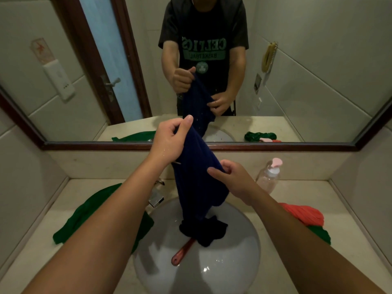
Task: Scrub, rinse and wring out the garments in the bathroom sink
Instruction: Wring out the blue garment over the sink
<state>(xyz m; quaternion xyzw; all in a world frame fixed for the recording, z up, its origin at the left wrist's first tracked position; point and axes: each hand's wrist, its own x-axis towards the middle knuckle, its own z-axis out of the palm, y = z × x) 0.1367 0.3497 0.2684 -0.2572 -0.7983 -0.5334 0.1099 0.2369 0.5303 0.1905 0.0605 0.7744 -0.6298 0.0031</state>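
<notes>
Head view, and both bare forearms came in from the bottom edge over the white sink (233, 272). Down in the basin lay a red-handled brush (182, 252), its far end tucked under the bunched lower end of the navy garment (197, 183), which sat heaped on the basin floor! On the beige counter (31, 251), a green garment (84, 217) sprawled to the left of the bowl, partly under the left forearm. Over on the right, a twisted coral garment (305, 215) rested on top of another green cloth (321, 235). Up from the heap, the navy garment rose in one long hanging column, in front of the chrome faucet (156, 199). The right hand (235, 181) had it at mid-height, fingers curled in and pinching a fold at the cloth's right edge. Higher up, the left hand (169, 143) was the top anchor, thumb and curled fingers clamped on the garment's upper end, lifted level with the mirror's dark wooden frame. Water drops glistened on that left wrist. Just beyond the right hand, against the back ledge, stood a clear pump bottle (267, 179) with a pink top. Farthest off, the mirror (307, 92) threw it all back: a person in a dark T-shirt with green lettering, both hands on the navy cloth, and a door behind.
</notes>
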